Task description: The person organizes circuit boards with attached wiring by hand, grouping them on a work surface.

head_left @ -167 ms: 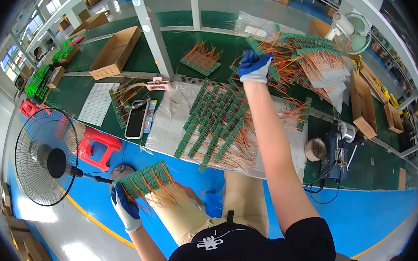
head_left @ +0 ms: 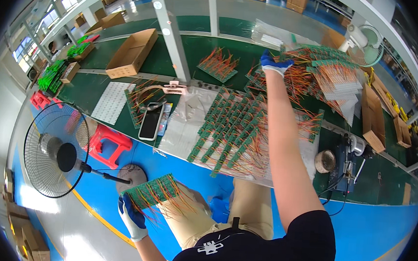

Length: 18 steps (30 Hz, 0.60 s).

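Observation:
My left hand (head_left: 132, 218), in a blue-and-white glove, grips the edge of a green circuit board panel (head_left: 152, 192) with orange and red wires, held above my lap in front of the bench. My right arm is stretched across the bench. Its gloved hand (head_left: 275, 65) is at a pile of wired circuit boards (head_left: 297, 78), with the fingers curled; what they hold is hidden. Between the arms, several wired board strips (head_left: 226, 127) lie in slanting rows on a pale sheet. A separate wired board (head_left: 218, 65) rests left of my right hand.
On the bench are a phone (head_left: 151, 122), a white panel (head_left: 114, 103), a cardboard box (head_left: 132, 53), a round pot (head_left: 325, 161) and a blue device with a wire spool (head_left: 345, 164). A grey post (head_left: 169, 35) rises midway. A standing fan (head_left: 56, 151) and red stool (head_left: 108, 145) are left.
The whole view has shifted, so the scene sits farther right and slightly lower. My right hand has moved slightly deeper into the board pile. My left hand still holds its circuit board panel.

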Available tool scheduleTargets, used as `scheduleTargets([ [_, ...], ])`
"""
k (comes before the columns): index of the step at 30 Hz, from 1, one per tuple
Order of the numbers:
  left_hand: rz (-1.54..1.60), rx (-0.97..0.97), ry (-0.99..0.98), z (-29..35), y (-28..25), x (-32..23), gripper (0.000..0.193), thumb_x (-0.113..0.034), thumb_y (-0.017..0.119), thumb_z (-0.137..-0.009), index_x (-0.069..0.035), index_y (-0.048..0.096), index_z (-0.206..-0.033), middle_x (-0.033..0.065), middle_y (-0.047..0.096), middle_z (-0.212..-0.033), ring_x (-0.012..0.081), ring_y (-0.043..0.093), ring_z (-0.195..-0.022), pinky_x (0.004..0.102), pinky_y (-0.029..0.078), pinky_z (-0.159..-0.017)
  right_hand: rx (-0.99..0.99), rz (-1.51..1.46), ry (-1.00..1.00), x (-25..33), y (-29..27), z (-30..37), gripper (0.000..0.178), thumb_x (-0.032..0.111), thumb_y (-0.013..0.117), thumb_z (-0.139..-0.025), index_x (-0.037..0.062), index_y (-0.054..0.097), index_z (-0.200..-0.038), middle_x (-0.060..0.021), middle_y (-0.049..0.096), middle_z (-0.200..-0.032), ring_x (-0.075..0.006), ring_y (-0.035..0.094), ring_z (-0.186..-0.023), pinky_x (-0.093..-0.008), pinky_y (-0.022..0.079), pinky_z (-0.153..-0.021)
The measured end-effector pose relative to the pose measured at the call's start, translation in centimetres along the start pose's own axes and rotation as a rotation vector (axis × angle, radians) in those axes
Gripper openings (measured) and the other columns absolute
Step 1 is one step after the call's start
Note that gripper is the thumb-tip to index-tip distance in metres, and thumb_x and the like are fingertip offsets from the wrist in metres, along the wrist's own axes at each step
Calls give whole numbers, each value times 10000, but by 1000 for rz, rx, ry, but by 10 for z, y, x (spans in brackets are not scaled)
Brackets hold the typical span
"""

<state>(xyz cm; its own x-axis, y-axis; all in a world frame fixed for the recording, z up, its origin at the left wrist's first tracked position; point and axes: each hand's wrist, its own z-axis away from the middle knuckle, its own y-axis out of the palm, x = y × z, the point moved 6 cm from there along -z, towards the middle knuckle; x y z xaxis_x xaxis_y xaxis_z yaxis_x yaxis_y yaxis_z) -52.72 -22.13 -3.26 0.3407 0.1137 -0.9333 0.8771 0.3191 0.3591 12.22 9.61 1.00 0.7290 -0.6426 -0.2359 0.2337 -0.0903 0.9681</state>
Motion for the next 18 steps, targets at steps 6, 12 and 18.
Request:
scheduleTargets([
  [6, -92, 2, -39, 18, -3, -8, 183, -240, 496, -957, -68, 535, -912, 14, 543, -819, 94, 538, -751, 248, 447, -672, 126, 335, 444, -54, -17, 63, 402, 489, 583, -799, 138, 598, -994, -61, 628, -943, -227, 603, -827, -370, 522, -704],
  [12, -254, 285, -121, 17, 66, -17, 241, -126, 572, -884, 43, 548, -1053, 58, 587, -926, 108, 539, -838, 243, 439, -767, 884, 1308, 1194, -124, -27, 359, 524, 188, 581, -876, 47, 400, -1347, -77, 513, -1245, -167, 526, -1078, -299, 422, -934],
  [18, -277, 554, -100, 9, 168, -28, 358, -38, 621, -795, 72, 508, -1117, 77, 585, -1035, 115, 518, -967, 260, 416, -883, 1343, 1874, 722, -77, -9, 423, 398, 93, 665, -777, 10, 566, -1153, -158, 639, -1019, -237, 628, -891, -307, 477, -792],
])
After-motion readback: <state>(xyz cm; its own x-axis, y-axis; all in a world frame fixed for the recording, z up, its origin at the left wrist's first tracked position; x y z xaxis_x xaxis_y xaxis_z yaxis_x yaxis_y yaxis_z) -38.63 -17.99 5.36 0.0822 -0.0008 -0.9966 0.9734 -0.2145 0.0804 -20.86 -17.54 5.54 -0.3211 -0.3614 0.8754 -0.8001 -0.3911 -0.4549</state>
